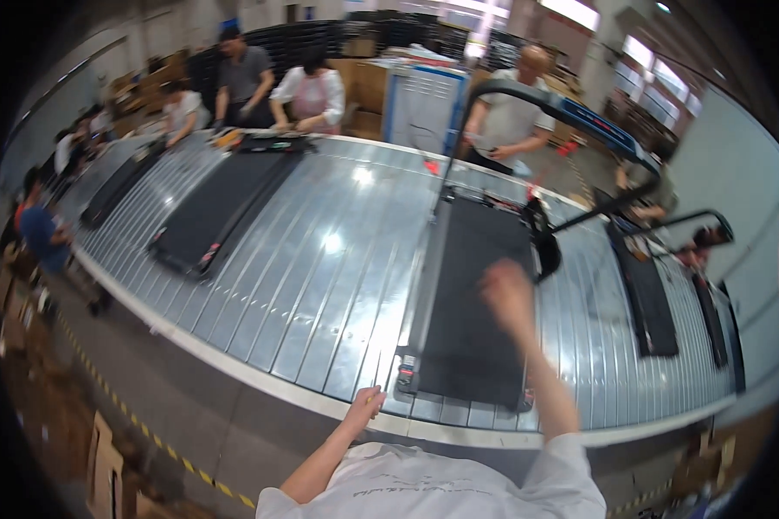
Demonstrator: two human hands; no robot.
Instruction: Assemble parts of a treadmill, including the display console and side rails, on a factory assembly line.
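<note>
A black treadmill (467, 320) lies on the slatted metal conveyor (320, 259) in front of me, its handlebar frame (571, 112) raised with a blue bar on top. My right hand (506, 290) is stretched out over the treadmill's belt, blurred, fingers loosely together, and whether it holds anything is unclear. My left hand (365, 406) is at the conveyor's near edge, next to the treadmill's rear left corner, curled around a small yellowish object that I cannot make out.
More flat treadmills (225, 203) lie further left on the conveyor, another with a raised frame (658, 294) to the right. Several people work along the far side and left end. Cardboard boxes (104, 471) and yellow-black floor tape (147, 428) are below left.
</note>
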